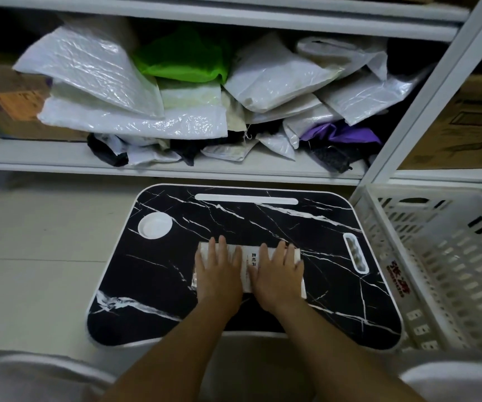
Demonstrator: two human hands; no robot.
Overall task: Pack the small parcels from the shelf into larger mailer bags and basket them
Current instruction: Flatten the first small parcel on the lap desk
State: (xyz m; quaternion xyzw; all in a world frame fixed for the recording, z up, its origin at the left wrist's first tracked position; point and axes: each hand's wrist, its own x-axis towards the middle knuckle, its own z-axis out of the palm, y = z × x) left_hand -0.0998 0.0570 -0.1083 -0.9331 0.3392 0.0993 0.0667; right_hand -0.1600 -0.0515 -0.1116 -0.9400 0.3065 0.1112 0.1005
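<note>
A white mailer bag (247, 261) with black print lies flat on the black marble-patterned lap desk (176, 285). My left hand (218, 274) presses flat on its left half, fingers straight. My right hand (277, 275) presses flat on its right half, fingers spread. Most of the bag is hidden under both palms. Small parcels (135, 91) in white, green and purple wrap are piled on the shelf (45, 158) behind the desk. A white slatted basket (448, 256) stands to the right of the desk.
Cardboard boxes (10, 103) sit at the shelf's left end and on the right (466, 126) behind a white upright post (425, 91). The desk has a round cup recess (155, 225) and a slot (245, 198). Pale floor tiles lie to the left.
</note>
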